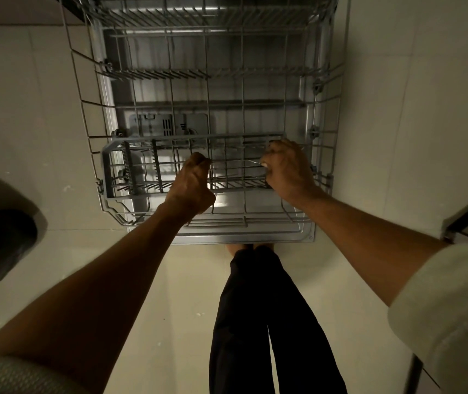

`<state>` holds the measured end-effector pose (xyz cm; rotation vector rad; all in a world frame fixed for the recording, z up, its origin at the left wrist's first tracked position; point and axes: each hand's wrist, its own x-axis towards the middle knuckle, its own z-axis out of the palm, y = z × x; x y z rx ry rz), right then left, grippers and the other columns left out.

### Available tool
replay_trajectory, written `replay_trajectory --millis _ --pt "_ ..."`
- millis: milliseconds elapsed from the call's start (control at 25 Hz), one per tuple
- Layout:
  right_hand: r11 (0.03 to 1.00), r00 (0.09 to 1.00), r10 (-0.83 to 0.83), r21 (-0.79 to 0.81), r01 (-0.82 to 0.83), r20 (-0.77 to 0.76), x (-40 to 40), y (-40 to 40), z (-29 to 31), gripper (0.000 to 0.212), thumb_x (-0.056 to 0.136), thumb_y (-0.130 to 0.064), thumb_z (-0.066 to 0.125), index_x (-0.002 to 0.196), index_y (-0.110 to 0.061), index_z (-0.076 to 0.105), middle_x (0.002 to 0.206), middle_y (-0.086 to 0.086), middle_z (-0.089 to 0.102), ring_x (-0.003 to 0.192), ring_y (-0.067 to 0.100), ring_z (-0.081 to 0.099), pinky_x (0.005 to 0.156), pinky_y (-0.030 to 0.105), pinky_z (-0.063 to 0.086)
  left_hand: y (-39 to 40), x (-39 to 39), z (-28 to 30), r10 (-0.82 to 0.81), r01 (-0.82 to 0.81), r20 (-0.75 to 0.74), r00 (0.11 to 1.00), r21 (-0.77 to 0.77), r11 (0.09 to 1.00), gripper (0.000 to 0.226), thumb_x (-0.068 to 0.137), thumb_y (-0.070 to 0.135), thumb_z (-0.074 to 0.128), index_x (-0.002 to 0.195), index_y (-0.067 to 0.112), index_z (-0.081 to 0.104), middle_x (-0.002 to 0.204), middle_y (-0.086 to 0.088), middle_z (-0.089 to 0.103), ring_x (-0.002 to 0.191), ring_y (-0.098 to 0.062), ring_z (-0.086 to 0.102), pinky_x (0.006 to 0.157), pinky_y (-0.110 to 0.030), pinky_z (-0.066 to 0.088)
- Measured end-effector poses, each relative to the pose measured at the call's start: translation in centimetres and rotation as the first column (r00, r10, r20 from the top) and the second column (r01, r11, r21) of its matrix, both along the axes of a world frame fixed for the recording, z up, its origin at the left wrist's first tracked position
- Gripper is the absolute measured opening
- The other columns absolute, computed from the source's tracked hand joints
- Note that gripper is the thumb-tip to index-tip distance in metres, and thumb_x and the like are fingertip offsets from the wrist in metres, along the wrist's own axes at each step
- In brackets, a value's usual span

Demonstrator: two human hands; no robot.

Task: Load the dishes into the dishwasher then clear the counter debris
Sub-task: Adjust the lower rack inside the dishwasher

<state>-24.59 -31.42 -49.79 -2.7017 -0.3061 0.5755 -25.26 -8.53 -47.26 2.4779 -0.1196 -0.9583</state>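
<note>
The dishwasher's lower rack [207,115] is pulled out over the open door [255,237], and a grey cutlery basket [130,169] sits along its near edge. The left hand [191,184] curls its fingers round the basket's wires near its middle; the right hand [286,169] grips the basket's right end. Dark trousers [269,322] stand on the pale tiled floor [14,123] just this side of the door

grey wire rack [85,115]; black trousers [255,322]; cream floor tiles [14,109].
</note>
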Motion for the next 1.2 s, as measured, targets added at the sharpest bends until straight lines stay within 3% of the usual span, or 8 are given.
replay_trajectory --millis 280,440,600,720,880,960,1040,1200 --pt "1.0 0.999 -0.014 -0.022 0.013 -0.033 0.3 0.7 -0.8 0.018 0.07 0.006 0.078 0.085 -0.004 0.077 0.085 0.011 0.065 0.09 0.026 0.059 0.079 0.025 0.035 0.3 0.2 -0.7 -0.018 0.018 0.011 1.0 -0.038 0.999 0.066 0.065 -0.014 0.069 0.129 -0.005 0.054 0.127 -0.021 0.05 0.113 -0.033 0.051 0.082 -0.025 0.041" --pt "0.998 1.0 0.011 -0.056 -0.011 -0.008 -0.3 0.7 -0.9 0.013 0.074 0.004 0.078 0.084 -0.003 0.073 0.09 0.007 0.056 0.096 0.022 0.051 0.077 0.026 0.045 0.4 0.2 -1.0 -0.017 0.017 -0.003 1.0 -0.028 0.999 0.066 0.066 -0.012 0.07 0.129 -0.004 0.054 0.127 -0.02 0.05 0.113 -0.033 0.051 0.082 -0.025 0.042" --pt "0.997 1.0 0.018 -0.072 -0.018 0.006 -0.3 0.9 -0.6 0.021 0.072 0.003 0.079 0.092 -0.002 0.072 0.096 0.01 0.059 0.1 0.026 0.053 0.082 0.032 0.048 0.6 -0.1 -0.7 -0.018 0.018 -0.018 1.0 -0.001 1.0 0.076 0.069 -0.007 0.071 0.141 -0.002 0.046 0.139 -0.022 0.047 0.127 -0.037 0.048 0.098 -0.033 0.047" --pt "0.996 1.0 0.016 -0.086 -0.018 -0.025 -0.1 0.8 0.2 0.035 0.072 0.0 0.08 0.105 0.0 0.071 0.103 0.013 0.062 0.105 0.029 0.055 0.09 0.038 0.05 0.6 -0.2 0.2 -0.013 0.016 -0.059 0.998 0.045 0.999 0.085 0.077 -0.002 0.07 0.152 0.002 0.031 0.155 -0.021 0.034 0.144 -0.034 0.031 0.115 -0.035 0.034" --pt "0.994 0.996 0.02 -0.104 -0.029 -0.086 -0.1 1.2 2.9 0.039 0.071 -0.001 0.08 0.109 0.001 0.07 0.114 0.016 0.062 0.113 0.031 0.054 0.096 0.04 0.049 0.9 -0.5 2.9 -0.004 0.007 -0.055 0.998 0.043 0.999 0.085 0.077 -0.003 0.069 0.152 -0.002 0.03 0.152 -0.023 0.037 0.142 -0.035 0.035 0.113 -0.033 0.035" --pt "0.992 0.99 0.035 -0.118 -0.051 -0.138 0.3 1.6 5.5 0.041 0.08 -0.005 0.075 0.12 -0.001 0.066 0.127 0.014 0.059 0.122 0.03 0.049 0.104 0.038 0.044 0.9 -0.4 5.1 0.028 -0.027 -0.04 0.999 0.044 0.999 0.088 0.077 -0.003 0.068 0.154 0.0 0.026 0.156 -0.021 0.032 0.144 -0.034 0.032 0.115 -0.032 0.034" --pt "0.994 0.984 0.035 -0.094 -0.052 -0.173 0.7 2.5 8.8 0.048 0.088 -0.011 0.067 0.134 -0.002 0.057 0.141 0.014 0.051 0.132 0.03 0.041 0.112 0.037 0.036 1.0 -0.1 8.0 0.035 -0.036 0.008 0.999 0.068 0.997 0.091 0.081 0.001 0.067 0.157 0.005 0.016 0.164 -0.015 0.016 0.152 -0.028 0.016 0.12 -0.031 0.022" --pt "0.998 0.993 0.038 -0.042 -0.043 -0.108 1.3 4.7 16.6 0.061 0.102 -0.028 0.047 0.155 -0.004 0.029 0.165 0.014 0.018 0.153 0.029 0.012 0.126 0.039 0.013 1.4 0.7 14.0 0.007 -0.021 0.123 0.992 0.11 0.994 0.094 0.086 0.012 0.063 0.158 0.007 0.002 0.166 -0.013 -0.002 0.153 -0.024 -0.004 0.124 -0.033 0.001"
